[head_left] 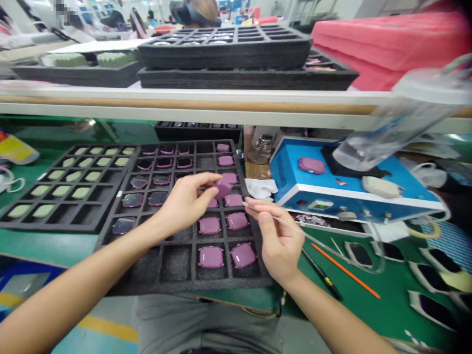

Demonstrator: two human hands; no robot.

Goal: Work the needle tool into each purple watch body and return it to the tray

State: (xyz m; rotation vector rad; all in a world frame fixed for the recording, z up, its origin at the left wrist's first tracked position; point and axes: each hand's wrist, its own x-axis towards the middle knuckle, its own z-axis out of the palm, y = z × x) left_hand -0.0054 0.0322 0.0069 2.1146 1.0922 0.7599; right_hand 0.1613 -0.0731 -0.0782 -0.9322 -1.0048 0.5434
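Observation:
My left hand [188, 199] is above the black foam tray [175, 268], its thumb and fingers pinching a purple watch case [223, 189]. Just to the right, my right hand [282, 238] grips a thin clear tube [317, 241] near its small tip, which points toward that case. From the hand the tube runs right and loops over the bench. Purple cases [210, 226] sit in the tray's right columns, face down. Cases with dark screens [132, 200] fill several cells on the left. My left hand and forearm hide some middle cells.
A second tray [79, 212] with pale green cases adjoins on the left. At right stands a blue machine [283, 167] with a purple case on top. An orange stick [346, 270], a black pen [324, 276] and several white-framed watches [429, 278] lie nearby. A shelf edge [206, 110] crosses above.

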